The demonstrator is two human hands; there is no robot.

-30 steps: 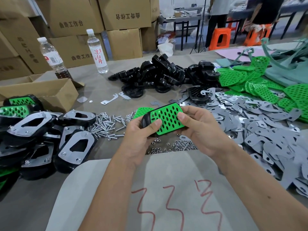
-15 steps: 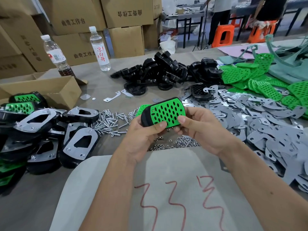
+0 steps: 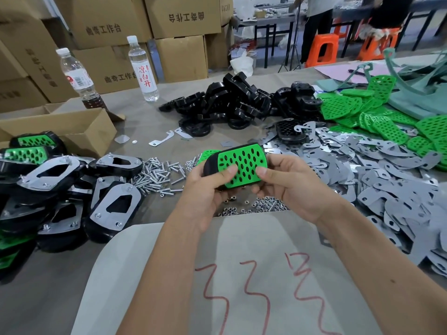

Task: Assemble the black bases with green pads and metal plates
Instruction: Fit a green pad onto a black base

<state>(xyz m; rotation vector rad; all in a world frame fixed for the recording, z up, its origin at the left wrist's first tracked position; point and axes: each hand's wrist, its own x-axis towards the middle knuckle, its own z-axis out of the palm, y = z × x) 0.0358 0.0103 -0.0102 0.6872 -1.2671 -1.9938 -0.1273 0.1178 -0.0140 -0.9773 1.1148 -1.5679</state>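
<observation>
The underside of the black base (image 3: 210, 165) is hidden behind its green pad (image 3: 242, 165) and the curled fingers of the left hand (image 3: 208, 192) and right hand (image 3: 287, 187). At nine o'clock the finished assemblies (image 3: 48, 189) run off the frame; at three o'clock so do the metal plates (image 3: 387, 189). The people (image 3: 343, 10) at one o'clock are cut off and blurred.

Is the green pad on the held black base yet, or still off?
On. The green pad covers the black base, with both thumbs pressing it; whether it is fully seated cannot be told.
</observation>
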